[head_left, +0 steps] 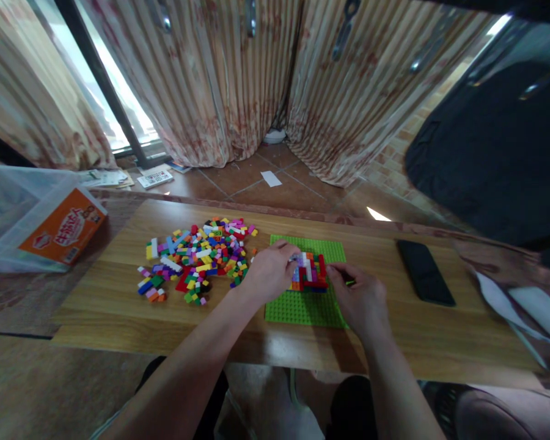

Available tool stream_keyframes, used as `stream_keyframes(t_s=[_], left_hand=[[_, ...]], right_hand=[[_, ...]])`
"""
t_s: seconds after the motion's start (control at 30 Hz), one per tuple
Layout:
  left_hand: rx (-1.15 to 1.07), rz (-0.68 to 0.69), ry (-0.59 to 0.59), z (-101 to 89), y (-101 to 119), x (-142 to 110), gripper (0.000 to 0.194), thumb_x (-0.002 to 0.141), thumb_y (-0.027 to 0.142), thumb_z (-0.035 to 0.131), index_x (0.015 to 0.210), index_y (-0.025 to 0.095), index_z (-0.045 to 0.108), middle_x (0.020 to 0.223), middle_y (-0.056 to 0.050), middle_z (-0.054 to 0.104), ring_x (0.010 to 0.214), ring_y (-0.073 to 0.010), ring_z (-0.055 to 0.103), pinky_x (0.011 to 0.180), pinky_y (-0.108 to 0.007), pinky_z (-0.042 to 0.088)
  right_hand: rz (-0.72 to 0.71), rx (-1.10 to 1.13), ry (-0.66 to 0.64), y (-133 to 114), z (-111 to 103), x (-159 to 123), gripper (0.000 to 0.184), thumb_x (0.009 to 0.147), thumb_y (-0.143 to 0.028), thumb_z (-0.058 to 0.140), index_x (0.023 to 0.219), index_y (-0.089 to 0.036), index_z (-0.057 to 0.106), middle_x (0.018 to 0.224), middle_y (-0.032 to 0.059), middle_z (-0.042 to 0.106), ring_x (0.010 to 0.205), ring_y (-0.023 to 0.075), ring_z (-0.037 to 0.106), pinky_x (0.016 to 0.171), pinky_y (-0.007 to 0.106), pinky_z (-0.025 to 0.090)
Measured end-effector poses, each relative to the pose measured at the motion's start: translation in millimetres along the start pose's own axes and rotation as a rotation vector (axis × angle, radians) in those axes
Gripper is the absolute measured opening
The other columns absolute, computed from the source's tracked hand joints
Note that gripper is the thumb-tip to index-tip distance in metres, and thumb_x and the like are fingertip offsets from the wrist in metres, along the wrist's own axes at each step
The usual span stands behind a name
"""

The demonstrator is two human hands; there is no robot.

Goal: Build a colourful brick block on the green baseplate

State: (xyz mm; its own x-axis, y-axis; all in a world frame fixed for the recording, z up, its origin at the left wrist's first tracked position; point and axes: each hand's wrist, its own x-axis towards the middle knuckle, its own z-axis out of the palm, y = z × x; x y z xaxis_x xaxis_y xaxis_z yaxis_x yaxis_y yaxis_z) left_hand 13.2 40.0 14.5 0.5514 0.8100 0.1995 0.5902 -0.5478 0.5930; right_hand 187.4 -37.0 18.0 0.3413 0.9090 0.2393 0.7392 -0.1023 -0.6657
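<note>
A green studded baseplate (307,311) lies on the wooden table. On it stands a low build of colourful toy bricks (309,273), with red bricks along its right and front edges. My left hand (272,272) reaches over the plate's left part, its fingers closed at the build's left side. A small pale bit shows at those fingertips, too small to name. My right hand (360,296) is at the build's right side, thumb and fingers curled together close to the red edge. A small yellow-green bit shows by its fingers; what they hold is mostly hidden.
Loose bricks (206,253) lie in a wide pile left of the plate. A black phone (425,272) rests on the wooden table (238,342) to the right. A clear plastic bin (32,214) with an orange label stands at far left. Curtains (211,91) hang behind.
</note>
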Motion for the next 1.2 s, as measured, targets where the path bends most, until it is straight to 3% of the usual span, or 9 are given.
stream_keyframes(t_s=[0.2,0.67,1.2], left_hand=[[-0.020,0.009,0.000,-1.0,0,0,0.022,0.091,0.018,0.047,0.104,0.017,0.065,0.105,-0.007,0.066,0.098,-0.0198,0.064,0.090,-0.033,0.051],[-0.007,0.009,0.000,-0.2,-1,-1,0.023,0.091,0.018,0.046,0.104,0.017,0.065,0.105,-0.008,0.066,0.097,-0.0201,0.064,0.089,-0.034,0.051],[-0.023,0.019,0.011,-1.1,-4,-1,0.021,0.089,0.018,0.049,0.103,0.018,0.066,0.104,-0.007,0.067,0.095,-0.0199,0.064,0.089,-0.034,0.052]], right_hand=[[-0.009,0.014,-0.020,2,8,-1,0.025,0.082,-0.036,0.057,0.084,-0.019,0.075,0.084,0.0059,0.072,0.070,0.0172,0.063,0.067,0.029,0.046],[0.065,0.055,-0.042,-1,13,-1,0.023,0.075,-0.039,0.063,0.075,-0.021,0.077,0.074,0.0030,0.068,0.059,0.0142,0.053,0.061,0.029,0.041],[0.127,0.165,-0.088,7,19,-3,0.021,0.076,-0.039,0.065,0.075,-0.021,0.076,0.075,0.0030,0.072,0.067,0.0176,0.062,0.066,0.029,0.044]])
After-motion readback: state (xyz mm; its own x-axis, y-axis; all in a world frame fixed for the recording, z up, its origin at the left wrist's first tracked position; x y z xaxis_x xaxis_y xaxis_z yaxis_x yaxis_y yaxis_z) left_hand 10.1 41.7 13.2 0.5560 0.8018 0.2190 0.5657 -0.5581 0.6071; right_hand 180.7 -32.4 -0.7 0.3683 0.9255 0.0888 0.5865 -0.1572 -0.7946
